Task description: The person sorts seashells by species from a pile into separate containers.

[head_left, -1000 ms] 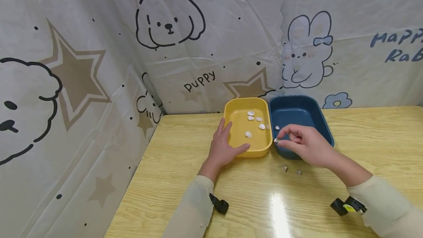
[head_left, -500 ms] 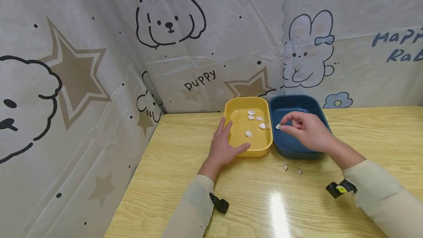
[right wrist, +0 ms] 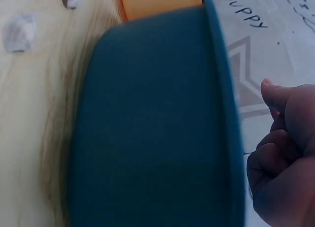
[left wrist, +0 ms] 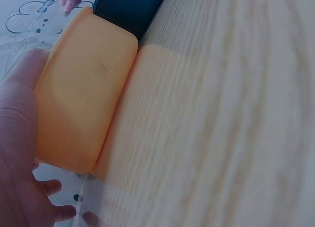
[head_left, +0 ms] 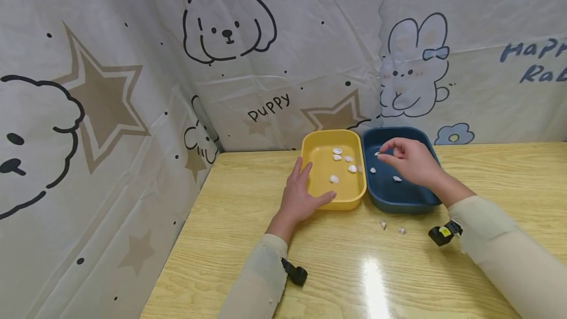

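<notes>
In the head view, my right hand pinches a small pale seashell between thumb and forefinger, over the far part of the blue bin. Below it, one shell lies near that bin's left wall and another shell towards the middle. My left hand spreads over the near left corner of the yellow bin, its thumb across the front rim and its fingers along the left side. Several white shells lie inside. In the right wrist view, the pinched shell is hidden.
On the table in front of the blue bin lie two brownish shells, one left and one right. Both bins stand side by side against a printed curtain at the table's back edge.
My right hand has moved from the blue bin's near left corner to its far part, carrying the shell. A shell it covered now shows in that bin. My left hand has stayed put.
</notes>
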Demonstrator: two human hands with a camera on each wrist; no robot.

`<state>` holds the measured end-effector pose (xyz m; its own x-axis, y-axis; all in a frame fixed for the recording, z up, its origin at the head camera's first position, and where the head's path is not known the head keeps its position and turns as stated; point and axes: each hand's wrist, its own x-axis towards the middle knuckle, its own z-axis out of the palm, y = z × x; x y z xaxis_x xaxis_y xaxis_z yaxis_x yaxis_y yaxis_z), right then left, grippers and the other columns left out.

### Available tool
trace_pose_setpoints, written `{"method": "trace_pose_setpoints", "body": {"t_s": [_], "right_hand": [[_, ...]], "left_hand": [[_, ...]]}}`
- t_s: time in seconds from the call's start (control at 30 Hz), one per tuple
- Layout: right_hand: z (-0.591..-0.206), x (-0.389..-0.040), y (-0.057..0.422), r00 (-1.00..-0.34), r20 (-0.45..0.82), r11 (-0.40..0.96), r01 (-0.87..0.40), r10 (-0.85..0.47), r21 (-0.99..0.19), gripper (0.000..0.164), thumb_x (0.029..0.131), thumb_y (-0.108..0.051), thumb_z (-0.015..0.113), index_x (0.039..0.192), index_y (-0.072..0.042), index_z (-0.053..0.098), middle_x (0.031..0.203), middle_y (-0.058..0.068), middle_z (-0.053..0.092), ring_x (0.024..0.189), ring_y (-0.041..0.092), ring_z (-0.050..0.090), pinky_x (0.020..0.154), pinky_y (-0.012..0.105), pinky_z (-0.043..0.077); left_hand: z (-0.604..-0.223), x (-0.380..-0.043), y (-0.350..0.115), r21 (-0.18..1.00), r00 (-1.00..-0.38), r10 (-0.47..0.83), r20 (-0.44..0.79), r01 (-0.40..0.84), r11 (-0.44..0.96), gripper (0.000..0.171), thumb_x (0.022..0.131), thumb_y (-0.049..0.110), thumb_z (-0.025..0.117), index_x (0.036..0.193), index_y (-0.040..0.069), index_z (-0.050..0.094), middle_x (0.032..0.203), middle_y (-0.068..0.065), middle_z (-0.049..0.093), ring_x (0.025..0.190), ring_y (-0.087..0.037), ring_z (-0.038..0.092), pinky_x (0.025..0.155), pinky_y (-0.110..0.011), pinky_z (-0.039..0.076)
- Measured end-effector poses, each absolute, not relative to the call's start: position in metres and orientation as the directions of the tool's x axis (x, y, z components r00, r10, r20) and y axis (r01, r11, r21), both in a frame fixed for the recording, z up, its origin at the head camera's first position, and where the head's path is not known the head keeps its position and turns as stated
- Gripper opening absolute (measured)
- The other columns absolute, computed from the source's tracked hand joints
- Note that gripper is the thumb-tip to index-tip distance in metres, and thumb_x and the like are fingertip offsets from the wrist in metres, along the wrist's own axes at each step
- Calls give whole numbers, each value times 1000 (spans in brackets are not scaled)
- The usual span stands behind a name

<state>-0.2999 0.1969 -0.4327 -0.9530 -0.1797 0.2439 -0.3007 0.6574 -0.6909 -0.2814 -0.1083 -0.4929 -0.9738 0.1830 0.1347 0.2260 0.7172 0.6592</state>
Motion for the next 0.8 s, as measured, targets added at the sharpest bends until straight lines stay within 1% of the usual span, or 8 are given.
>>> {"method": "trace_pose_setpoints", "body": {"t_s": [0.2, 0.3, 0.4, 0.57, 0.8], "right_hand": [[-442, -315, 197, -970, 208, 679, -236, -124, -695, 20, 97, -24, 69, 105, -6, 65, 62, 2, 37, 53, 25, 41, 50, 33, 31], [-447, -319, 198, -972, 209, 691, -223, -105, -688, 21, 96, -23, 70, 104, -5, 66, 63, 2, 38, 54, 24, 40, 52, 34, 30], [-453, -323, 200, -974, 208, 700, -213, -95, -682, 25, 96, -26, 70, 105, -3, 66, 65, 2, 40, 56, 24, 41, 53, 34, 30], [-461, -326, 201, -984, 166, 704, -161, -62, -692, 29, 97, -30, 69, 109, -3, 66, 67, 4, 43, 58, 24, 44, 52, 34, 30], [-463, -328, 202, -986, 161, 696, -147, -46, -703, 26, 97, -25, 69, 110, -3, 66, 66, 5, 44, 56, 25, 45, 49, 33, 31]], "left_hand": [[-494, -281, -108, 662, -976, 180, 126, 217, 717, 105, 75, 68, 74, 158, 21, 32, 166, 11, 2, 149, -25, 16, 113, -51, 26], [-494, -281, -108, 663, -976, 180, 125, 217, 716, 105, 75, 68, 74, 158, 21, 32, 166, 10, 2, 149, -26, 16, 113, -51, 26], [-494, -281, -107, 659, -976, 179, 126, 217, 720, 105, 75, 68, 74, 158, 21, 32, 166, 10, 2, 149, -25, 16, 113, -51, 26], [-495, -281, -108, 659, -975, 178, 133, 221, 719, 105, 74, 69, 73, 158, 21, 32, 166, 10, 2, 149, -25, 16, 113, -51, 26], [-495, -282, -109, 661, -972, 182, 148, 234, 713, 105, 74, 69, 74, 158, 21, 33, 166, 11, 2, 148, -26, 17, 113, -52, 26]]}}
